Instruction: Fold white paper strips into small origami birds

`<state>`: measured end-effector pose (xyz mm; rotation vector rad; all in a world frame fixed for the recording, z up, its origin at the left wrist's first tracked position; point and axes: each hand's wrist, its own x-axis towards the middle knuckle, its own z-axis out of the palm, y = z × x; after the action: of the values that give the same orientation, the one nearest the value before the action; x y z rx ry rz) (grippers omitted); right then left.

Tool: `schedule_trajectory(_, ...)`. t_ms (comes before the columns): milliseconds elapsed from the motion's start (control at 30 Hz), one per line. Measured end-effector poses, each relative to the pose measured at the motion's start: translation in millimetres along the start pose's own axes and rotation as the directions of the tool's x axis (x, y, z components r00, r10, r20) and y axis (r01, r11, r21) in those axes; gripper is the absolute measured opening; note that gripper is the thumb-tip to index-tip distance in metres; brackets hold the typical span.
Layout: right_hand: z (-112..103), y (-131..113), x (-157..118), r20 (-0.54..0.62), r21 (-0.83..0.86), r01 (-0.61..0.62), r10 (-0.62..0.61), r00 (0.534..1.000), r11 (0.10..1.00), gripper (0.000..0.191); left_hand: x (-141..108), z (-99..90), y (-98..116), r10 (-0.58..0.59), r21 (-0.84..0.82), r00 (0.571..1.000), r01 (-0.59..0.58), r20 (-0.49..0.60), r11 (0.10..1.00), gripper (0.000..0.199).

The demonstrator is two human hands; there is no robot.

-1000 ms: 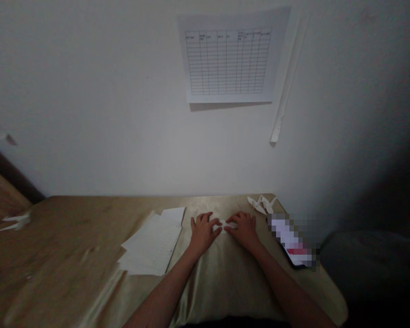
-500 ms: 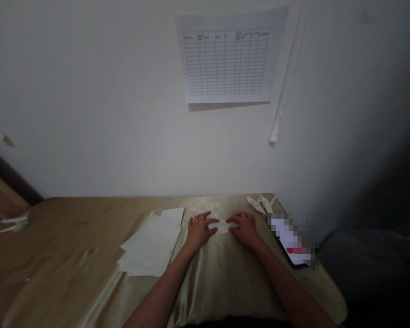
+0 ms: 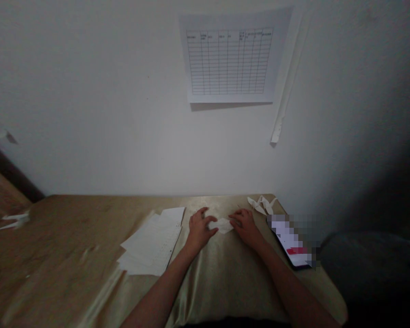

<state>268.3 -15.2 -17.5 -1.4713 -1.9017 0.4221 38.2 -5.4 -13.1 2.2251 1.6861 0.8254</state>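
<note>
White paper (image 3: 224,226), handling step: left grip (image 3: 198,228) apart around left end; right grip (image 3: 246,223) touching, closure unclear; I'd press lightly.

Along the bottom of the frame lay the table (image 3: 71,250), with the wall (image 3: 89,114) behind it. At lower centre, a piece of paper (image 3: 224,226) lay on the table between the left hand (image 3: 199,231) and the right hand (image 3: 246,226). A pile of sheets (image 3: 153,245) lay left of the left hand, some scraps (image 3: 17,221) near the frame's left edge. At lower right lay a phone (image 3: 284,236), loose paper (image 3: 258,205) just behind it. On the wall at upper centre hung a chart (image 3: 230,64), with a strip (image 3: 286,93) to its right.
</note>
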Motion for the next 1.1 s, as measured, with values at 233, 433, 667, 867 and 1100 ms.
schedule_trajectory(233,1.4,2.5,3.1,-0.030,0.099,0.063,-0.060,0.998,0.993,0.020,-2.2,6.7,-3.2,0.131,-0.053,0.982,-0.139,-0.134,0.989,0.036)
schedule_trajectory(433,-0.9,2.6,4.3,-0.109,0.132,0.082,-0.067,0.992,0.988,0.012,-2.0,6.5,-3.1,0.107,-0.069,0.981,-0.119,-0.161,0.990,0.050)
schedule_trajectory(667,-3.2,3.3,6.5,-0.191,0.025,0.097,-0.091,0.977,0.995,0.012,-0.9,3.4,-5.3,0.199,-0.031,0.975,-0.203,-0.100,0.979,0.047)
schedule_trajectory(867,-1.6,4.3,2.3,-0.157,0.039,0.164,-0.156,0.975,0.986,0.013,-0.5,1.8,-2.6,0.217,-0.016,0.972,-0.216,0.086,0.976,0.045)
schedule_trajectory(1100,-4.0,7.3,-3.2,-0.065,0.013,0.130,-0.129,0.989,0.991,0.013,-4.4,3.6,1.1,0.152,0.001,0.967,-0.155,0.206,0.988,0.031)
